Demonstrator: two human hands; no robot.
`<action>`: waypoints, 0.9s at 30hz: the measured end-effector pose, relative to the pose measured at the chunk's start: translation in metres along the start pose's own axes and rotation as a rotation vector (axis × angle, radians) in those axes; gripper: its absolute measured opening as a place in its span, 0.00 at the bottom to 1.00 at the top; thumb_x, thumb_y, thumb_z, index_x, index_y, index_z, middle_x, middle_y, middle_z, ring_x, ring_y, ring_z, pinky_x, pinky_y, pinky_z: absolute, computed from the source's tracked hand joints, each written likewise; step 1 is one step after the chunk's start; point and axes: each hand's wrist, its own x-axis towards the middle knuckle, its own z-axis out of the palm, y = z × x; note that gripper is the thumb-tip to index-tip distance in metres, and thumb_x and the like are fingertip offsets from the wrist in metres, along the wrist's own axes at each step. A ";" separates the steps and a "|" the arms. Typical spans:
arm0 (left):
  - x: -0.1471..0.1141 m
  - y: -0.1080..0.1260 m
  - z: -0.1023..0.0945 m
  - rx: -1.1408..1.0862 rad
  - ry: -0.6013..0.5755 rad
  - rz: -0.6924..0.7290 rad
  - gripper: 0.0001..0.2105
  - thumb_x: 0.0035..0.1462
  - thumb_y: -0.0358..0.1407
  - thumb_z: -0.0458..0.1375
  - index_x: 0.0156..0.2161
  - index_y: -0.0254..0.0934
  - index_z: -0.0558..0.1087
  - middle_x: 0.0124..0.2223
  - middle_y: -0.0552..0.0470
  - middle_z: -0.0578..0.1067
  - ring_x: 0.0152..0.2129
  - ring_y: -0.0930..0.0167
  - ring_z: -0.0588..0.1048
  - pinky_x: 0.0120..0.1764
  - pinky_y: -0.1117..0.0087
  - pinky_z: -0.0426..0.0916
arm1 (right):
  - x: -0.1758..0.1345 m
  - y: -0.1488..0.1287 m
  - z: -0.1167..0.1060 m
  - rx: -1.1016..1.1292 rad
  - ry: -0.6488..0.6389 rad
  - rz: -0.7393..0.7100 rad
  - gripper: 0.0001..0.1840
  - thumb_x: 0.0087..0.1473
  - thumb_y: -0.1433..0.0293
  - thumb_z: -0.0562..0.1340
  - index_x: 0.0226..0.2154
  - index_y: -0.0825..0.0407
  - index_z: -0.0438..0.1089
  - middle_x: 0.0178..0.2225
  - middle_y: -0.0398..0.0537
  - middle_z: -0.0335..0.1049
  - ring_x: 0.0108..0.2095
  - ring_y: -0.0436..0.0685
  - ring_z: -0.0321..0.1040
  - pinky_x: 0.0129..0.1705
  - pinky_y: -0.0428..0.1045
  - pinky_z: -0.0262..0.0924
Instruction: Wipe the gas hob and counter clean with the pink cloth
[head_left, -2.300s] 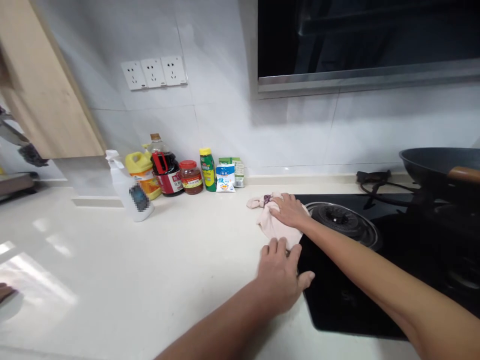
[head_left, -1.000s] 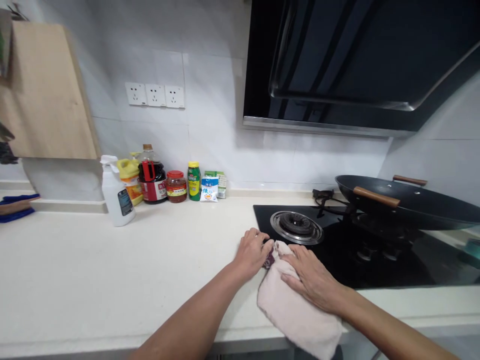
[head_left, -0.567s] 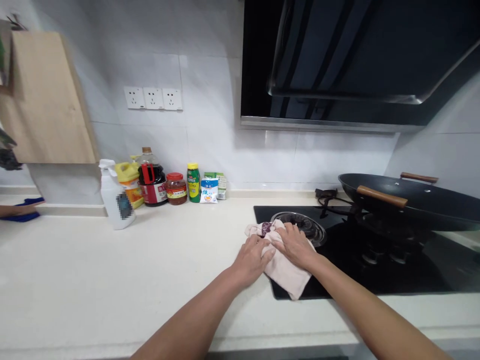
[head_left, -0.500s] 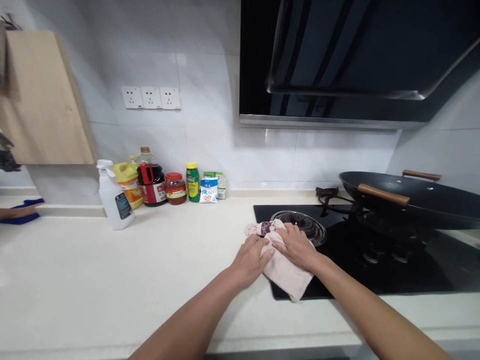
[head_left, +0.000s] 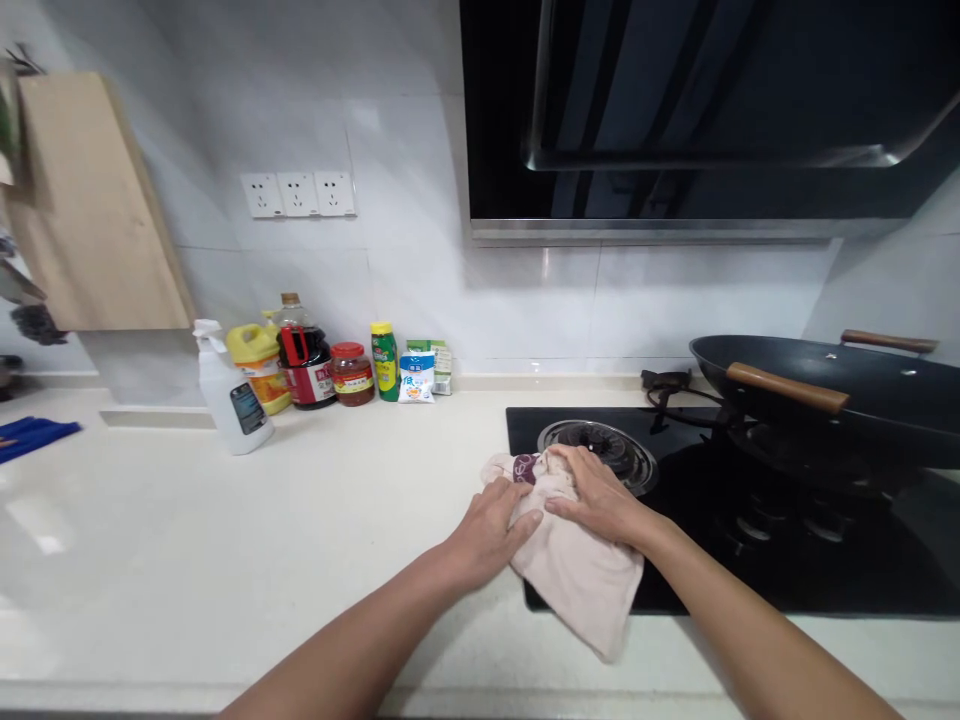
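A pale pink cloth (head_left: pixel 581 585) with a purple patterned band lies bunched over the left front part of the black glass cooktop (head_left: pixel 697 570). My left hand (head_left: pixel 491 532) holds the cloth's left side, fingers curled on the folds. On its upper right side, my right hand (head_left: pixel 600 497) presses down and grips the fabric. A loose corner drapes past the cooktop's front edge onto the white counter (head_left: pixel 315 560). Just behind my hands sits the left burner (head_left: pixel 630 455), with its metal ring partly covered.
A dark wok (head_left: pixel 772 360) with wooden handles rests on the right burner. Along the wall stand a white spray bottle (head_left: pixel 236 405), a dark sauce jug (head_left: pixel 307 370), a red-lidded jar (head_left: pixel 352 375) and other packages. A range hood (head_left: pixel 675 228) overhangs the cooktop. A blue cloth (head_left: pixel 37 437) lies far left.
Both hands have shifted slightly left, and the pink cloth's loose corner now reaches lower over the front edge. At far left, another person's hand has mostly left view. The camera view has turned slightly.
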 end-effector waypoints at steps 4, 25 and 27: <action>-0.003 0.006 -0.001 0.001 -0.015 -0.010 0.19 0.66 0.42 0.54 0.60 0.42 0.68 0.56 0.45 0.70 0.54 0.60 0.69 0.58 0.54 0.63 | 0.005 0.012 0.002 -0.126 0.041 0.149 0.30 0.59 0.59 0.60 0.62 0.43 0.58 0.52 0.53 0.61 0.52 0.66 0.59 0.52 0.59 0.54; 0.000 0.004 0.002 0.166 -0.090 0.138 0.46 0.48 0.62 0.66 0.68 0.49 0.59 0.73 0.40 0.49 0.69 0.43 0.42 0.63 0.33 0.45 | 0.012 -0.002 0.024 0.761 0.261 0.051 0.23 0.57 0.66 0.52 0.56 0.47 0.55 0.52 0.54 0.68 0.48 0.57 0.71 0.49 0.56 0.67; -0.001 0.005 0.003 0.183 -0.120 0.074 0.41 0.49 0.59 0.67 0.65 0.49 0.63 0.73 0.42 0.50 0.69 0.42 0.40 0.63 0.32 0.45 | 0.017 0.009 0.024 0.750 0.424 0.145 0.17 0.58 0.64 0.53 0.50 0.48 0.60 0.45 0.52 0.71 0.42 0.57 0.72 0.48 0.56 0.67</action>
